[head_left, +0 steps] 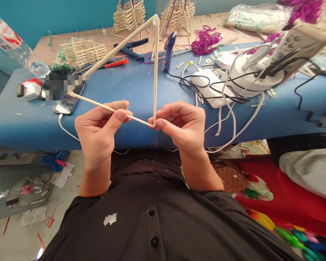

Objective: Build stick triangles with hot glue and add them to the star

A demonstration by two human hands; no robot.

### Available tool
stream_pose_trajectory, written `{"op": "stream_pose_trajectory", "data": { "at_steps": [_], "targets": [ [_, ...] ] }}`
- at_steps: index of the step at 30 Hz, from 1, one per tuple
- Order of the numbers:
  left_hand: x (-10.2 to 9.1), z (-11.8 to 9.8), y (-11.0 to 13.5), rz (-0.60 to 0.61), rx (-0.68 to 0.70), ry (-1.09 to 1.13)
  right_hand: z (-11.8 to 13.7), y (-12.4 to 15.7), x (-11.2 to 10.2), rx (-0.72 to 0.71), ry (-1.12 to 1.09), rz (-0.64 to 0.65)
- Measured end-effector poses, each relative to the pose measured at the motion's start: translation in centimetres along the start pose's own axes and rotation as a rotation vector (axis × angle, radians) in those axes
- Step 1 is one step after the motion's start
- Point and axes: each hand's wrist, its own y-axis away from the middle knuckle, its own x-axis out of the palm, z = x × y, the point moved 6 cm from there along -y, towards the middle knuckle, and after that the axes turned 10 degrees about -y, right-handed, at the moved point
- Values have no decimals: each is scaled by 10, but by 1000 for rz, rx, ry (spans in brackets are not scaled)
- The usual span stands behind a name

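I hold a triangle of thin pale wooden sticks upright over my lap, in front of the blue table. My left hand pinches the lower stick between thumb and fingers; one fingertip is wrapped in tape. My right hand is closed on the near corner where the lower stick meets the upright one. The top corner rises near the back of the table, and the far left corner lies over a phone.
On the table lie a blue glue gun, orange-handled pliers, dark cutters, stick-built frames, purple cord, a white power strip with cables and a plastic bottle. Red cloth and scraps lie below.
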Motion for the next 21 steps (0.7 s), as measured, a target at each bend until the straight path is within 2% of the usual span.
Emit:
{"op": "stream_pose_trajectory", "data": {
  "at_steps": [7,15,21],
  "targets": [
    [2,9,-5,6,-65,48,-9,-1,-2,104,-47,19],
    [5,23,-7,17,-173,146,-15,-1,0,127,-103,51],
    [5,29,-6,59,-186,179,-13,-5,-5,115,-92,61]
  ]
}}
